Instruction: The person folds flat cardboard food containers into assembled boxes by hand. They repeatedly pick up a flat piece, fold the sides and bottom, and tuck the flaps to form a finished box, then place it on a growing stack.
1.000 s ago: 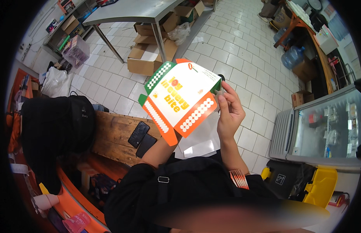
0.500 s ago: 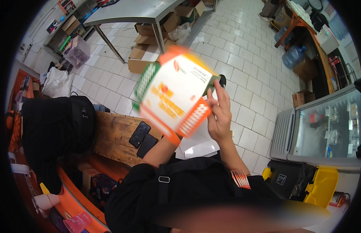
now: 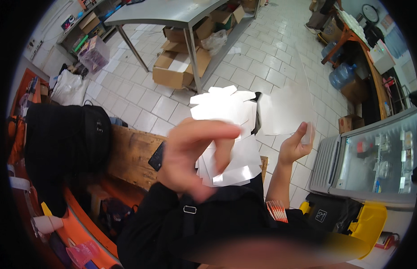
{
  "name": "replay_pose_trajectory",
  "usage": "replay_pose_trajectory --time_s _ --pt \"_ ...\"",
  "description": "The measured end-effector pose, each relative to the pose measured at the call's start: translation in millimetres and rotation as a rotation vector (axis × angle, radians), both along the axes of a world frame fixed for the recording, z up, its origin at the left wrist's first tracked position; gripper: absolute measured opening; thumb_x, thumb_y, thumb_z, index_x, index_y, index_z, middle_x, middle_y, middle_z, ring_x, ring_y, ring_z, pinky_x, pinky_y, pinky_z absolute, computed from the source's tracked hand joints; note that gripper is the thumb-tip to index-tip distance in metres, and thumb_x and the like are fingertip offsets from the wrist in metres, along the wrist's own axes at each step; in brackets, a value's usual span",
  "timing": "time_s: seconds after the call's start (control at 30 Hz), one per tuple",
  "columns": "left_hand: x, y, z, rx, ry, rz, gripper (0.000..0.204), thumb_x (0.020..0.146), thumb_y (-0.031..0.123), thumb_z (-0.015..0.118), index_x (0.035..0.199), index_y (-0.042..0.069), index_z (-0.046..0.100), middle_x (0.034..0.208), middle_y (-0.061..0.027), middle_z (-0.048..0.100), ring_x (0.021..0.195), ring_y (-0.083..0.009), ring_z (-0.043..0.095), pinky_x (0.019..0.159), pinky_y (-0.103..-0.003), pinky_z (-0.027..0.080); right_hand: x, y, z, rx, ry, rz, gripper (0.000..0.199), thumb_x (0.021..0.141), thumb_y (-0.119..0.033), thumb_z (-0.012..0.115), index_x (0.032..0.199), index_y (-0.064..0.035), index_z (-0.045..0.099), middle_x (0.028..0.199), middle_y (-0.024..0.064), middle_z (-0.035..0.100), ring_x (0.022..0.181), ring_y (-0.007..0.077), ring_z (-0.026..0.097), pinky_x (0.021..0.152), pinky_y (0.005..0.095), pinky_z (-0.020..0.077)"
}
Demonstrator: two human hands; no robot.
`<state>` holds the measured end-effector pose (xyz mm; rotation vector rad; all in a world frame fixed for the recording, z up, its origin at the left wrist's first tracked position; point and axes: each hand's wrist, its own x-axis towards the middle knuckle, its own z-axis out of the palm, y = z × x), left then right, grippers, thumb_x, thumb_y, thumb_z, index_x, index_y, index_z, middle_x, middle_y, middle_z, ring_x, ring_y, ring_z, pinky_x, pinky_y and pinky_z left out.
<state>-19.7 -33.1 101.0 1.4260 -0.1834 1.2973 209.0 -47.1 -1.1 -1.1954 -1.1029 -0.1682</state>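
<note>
My right hand (image 3: 294, 145) is closed on the lower right edge of a thin white card sheet (image 3: 284, 110), thumb on top. The sheet is smeared by motion and looks partly see-through. My left hand (image 3: 188, 154) is raised over my lap, blurred, its fingers bent and apart with nothing visible between them. Below and beyond it lies a stack of white card blanks (image 3: 226, 107) with cut flaps, spread on and past my lap. More white card (image 3: 240, 163) lies nearer to me, partly hidden by my left hand.
A wooden bench (image 3: 132, 152) at my left bears a phone (image 3: 157, 158) and a black bag (image 3: 96, 139). Ahead stands a steel table (image 3: 172, 13) with cardboard boxes (image 3: 177, 67) beneath. A glass-topped display fridge (image 3: 374, 152) and a black-and-yellow bin (image 3: 334, 210) are at right.
The printed orange, green and white carton that was before me is out of sight. My left hand has come up into view. My right hand has moved right and now grips a white sheet.
</note>
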Motion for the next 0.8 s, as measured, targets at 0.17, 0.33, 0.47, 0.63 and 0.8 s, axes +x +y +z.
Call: replay_pose_trajectory --time_s 0.17,0.33,0.47,0.63,0.8 --pt "-7.4 -25.6 52.0 0.260 -0.168 -0.380 0.040 0.089 0.039 0.058 0.118 0.013 0.055 0.061 -0.0037 0.056 0.040 -0.0129 0.041 0.040 -0.026 0.027 0.0 -0.7 -9.6 -0.019 -0.052 0.071 0.026 0.093 0.000 0.046 0.117 0.0029 0.056 0.115 0.0201 0.060 0.105 0.0292 0.060 0.091 0.0353 0.0475" --pt "9.5 -26.7 69.8 0.245 -0.337 -0.522 0.032 0.093 0.035 0.052 0.099 0.009 0.068 0.054 0.0009 0.047 0.036 -0.0087 0.033 0.036 -0.026 0.021 -8.0 -5.2 -7.9 -0.073 -0.012 0.107 0.025 0.094 -0.002 0.046 0.117 0.0029 0.056 0.116 0.0201 0.060 0.106 0.0286 0.059 0.090 0.0350 0.0477" --pt "19.7 -32.1 76.0 0.160 -0.466 -0.508 0.031 0.093 0.034 0.052 0.098 0.008 0.069 0.051 0.0020 0.043 0.035 -0.0078 0.031 0.035 -0.025 0.020 -8.5 -6.0 -7.4 -0.070 0.038 0.137 0.025 0.094 -0.002 0.045 0.117 0.0032 0.056 0.117 0.0199 0.059 0.106 0.0271 0.059 0.089 0.0345 0.0479" --pt "17.8 -16.2 76.9 0.269 -0.410 -0.612 0.030 0.094 0.032 0.051 0.099 0.009 0.069 0.048 0.0034 0.041 0.033 -0.0071 0.030 0.034 -0.025 0.018 -6.5 -6.3 -9.8 -0.062 0.059 0.121 0.025 0.094 -0.002 0.045 0.116 0.0040 0.056 0.117 0.0198 0.059 0.105 0.0258 0.059 0.090 0.0346 0.0473" --pt "-2.2 -23.4 75.9 0.073 -0.154 -0.654 0.025 0.095 0.026 0.048 0.108 0.009 0.059 0.057 -0.0069 0.051 0.039 -0.0131 0.041 0.041 -0.026 0.020 -6.3 -5.9 -13.9 -0.006 0.151 0.226 0.025 0.095 -0.005 0.046 0.116 0.0055 0.056 0.115 0.0189 0.059 0.104 0.0248 0.059 0.090 0.0337 0.0466"
